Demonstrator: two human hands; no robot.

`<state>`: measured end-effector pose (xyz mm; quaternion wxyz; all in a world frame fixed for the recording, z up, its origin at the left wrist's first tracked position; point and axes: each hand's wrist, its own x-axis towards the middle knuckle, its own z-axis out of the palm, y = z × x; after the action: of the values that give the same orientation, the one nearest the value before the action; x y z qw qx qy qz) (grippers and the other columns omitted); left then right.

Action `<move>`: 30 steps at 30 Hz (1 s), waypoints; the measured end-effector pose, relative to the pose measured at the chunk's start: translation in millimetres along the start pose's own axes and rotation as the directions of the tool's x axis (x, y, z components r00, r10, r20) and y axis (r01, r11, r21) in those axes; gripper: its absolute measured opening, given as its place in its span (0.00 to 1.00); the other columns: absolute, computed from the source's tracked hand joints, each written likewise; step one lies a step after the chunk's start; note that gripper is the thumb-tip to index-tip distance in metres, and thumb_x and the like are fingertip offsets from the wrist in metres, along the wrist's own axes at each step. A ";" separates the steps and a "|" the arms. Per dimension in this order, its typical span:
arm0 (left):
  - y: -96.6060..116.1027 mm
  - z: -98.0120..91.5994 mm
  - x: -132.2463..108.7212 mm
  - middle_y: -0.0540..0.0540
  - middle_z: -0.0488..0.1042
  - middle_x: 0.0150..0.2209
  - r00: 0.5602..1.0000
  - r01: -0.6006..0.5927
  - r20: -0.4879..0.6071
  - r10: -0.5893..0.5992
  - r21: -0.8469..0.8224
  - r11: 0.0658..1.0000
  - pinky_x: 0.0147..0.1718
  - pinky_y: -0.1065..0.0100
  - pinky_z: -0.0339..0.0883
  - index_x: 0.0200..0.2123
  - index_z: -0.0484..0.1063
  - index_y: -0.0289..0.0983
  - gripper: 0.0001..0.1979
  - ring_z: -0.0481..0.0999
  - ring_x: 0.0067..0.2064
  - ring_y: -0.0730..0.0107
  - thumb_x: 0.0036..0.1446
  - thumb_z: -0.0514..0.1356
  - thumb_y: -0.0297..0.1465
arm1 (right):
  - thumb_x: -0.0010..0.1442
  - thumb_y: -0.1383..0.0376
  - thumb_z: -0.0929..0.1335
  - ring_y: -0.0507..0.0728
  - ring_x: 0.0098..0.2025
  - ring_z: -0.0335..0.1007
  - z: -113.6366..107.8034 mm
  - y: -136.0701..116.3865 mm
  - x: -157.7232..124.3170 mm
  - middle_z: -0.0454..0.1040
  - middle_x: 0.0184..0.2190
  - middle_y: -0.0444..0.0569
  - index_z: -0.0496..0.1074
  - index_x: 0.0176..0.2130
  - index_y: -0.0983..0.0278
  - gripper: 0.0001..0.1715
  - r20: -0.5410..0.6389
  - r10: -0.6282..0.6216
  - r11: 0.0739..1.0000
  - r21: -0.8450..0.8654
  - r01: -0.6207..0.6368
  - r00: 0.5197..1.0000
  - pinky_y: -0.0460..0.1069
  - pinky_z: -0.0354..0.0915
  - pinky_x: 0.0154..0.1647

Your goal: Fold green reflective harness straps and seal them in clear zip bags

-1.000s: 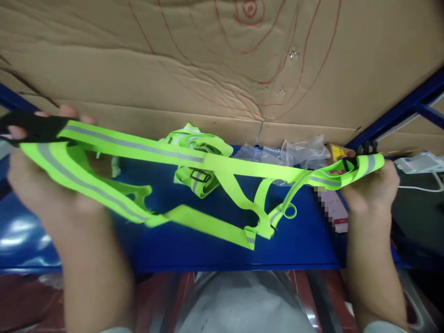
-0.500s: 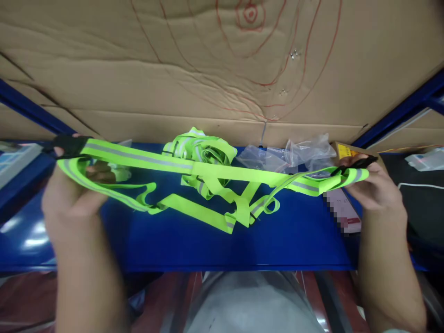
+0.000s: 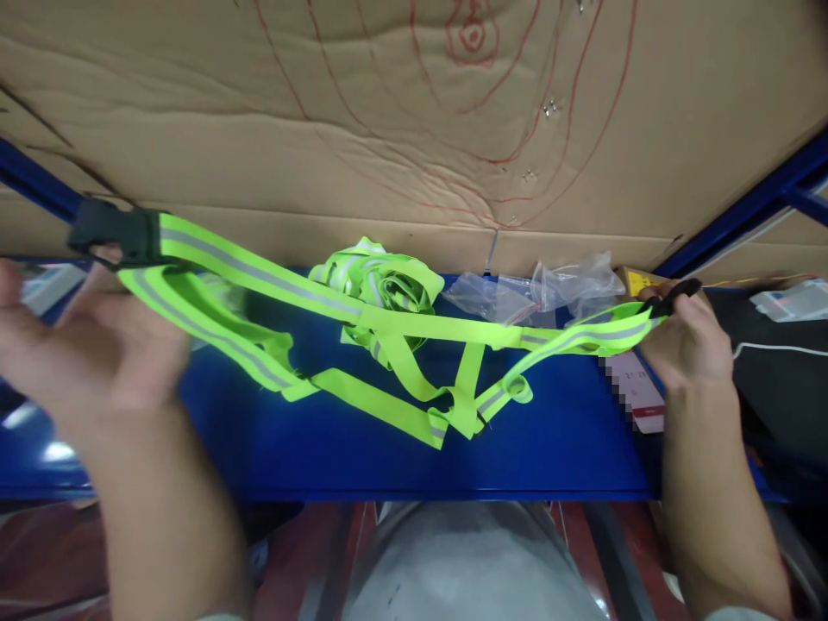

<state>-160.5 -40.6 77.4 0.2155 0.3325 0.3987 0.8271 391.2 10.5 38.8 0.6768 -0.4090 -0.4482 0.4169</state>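
Note:
A neon-yellow reflective harness point(image 3: 427, 325) with grey stripes is stretched between my hands above the blue shelf. My left hand point(image 3: 122, 354), palm up and blurred, supports its left end; the thumb stands apart, and a fingertip shows beside the black buckle point(image 3: 116, 233). At the other end, my right hand point(image 3: 692, 341) has its fingers closed around the strap by a black fitting point(image 3: 673, 297). Lower straps dangle in loops and cross near the middle. Behind it lies a bundled heap of the same yellow straps point(image 3: 388, 280).
Clear plastic bags point(image 3: 543, 289) lie at the back of the blue shelf point(image 3: 388, 470). A phone-like white and red item point(image 3: 637, 392) and a small carton point(image 3: 637, 280) are by my right hand. Cardboard point(image 3: 194, 155) with red lines stands behind; blue posts flank it.
My left hand has shifted left and its thumb has spread away. The buckle end has risen, so the harness slants down toward the middle. My right hand has moved slightly left, still gripping.

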 end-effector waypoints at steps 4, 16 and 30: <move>3.1 30.9 -1.8 0.58 0.79 0.29 0.988 0.033 0.148 -0.041 0.050 0.998 0.46 0.72 0.73 0.29 0.78 0.37 0.17 0.74 0.36 0.76 0.34 0.78 0.25 | 0.42 0.50 0.81 0.64 0.36 0.72 15.3 -13.7 -7.1 0.70 0.28 0.48 0.76 0.31 0.56 0.21 0.015 -0.245 0.963 -0.112 0.246 0.969 0.61 0.66 0.39; 38.4 161.9 -103.8 0.53 0.81 0.36 0.677 -0.493 0.663 0.320 0.087 0.865 0.33 0.68 0.71 0.39 0.83 0.41 0.05 0.76 0.34 0.73 0.63 0.67 0.34 | 0.68 0.51 0.69 0.60 0.48 0.76 169.2 -51.5 -40.9 0.76 0.47 0.49 0.74 0.53 0.54 0.17 0.513 -0.421 0.835 -0.102 0.540 0.748 0.59 0.73 0.52; -8.8 184.3 -97.5 0.45 0.78 0.52 0.521 -0.216 0.854 0.018 0.111 0.970 0.59 0.54 0.72 0.54 0.73 0.41 0.21 0.77 0.58 0.56 0.59 0.69 0.38 | 0.71 0.47 0.64 0.61 0.63 0.69 207.5 -12.7 -30.9 0.73 0.57 0.47 0.72 0.57 0.54 0.22 0.381 -0.392 0.874 -0.130 0.468 0.837 0.59 0.68 0.64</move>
<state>40.2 -0.9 118.4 0.2903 0.7379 0.3026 0.5289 189.3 15.0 97.1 0.6156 -0.2898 -0.6827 0.2662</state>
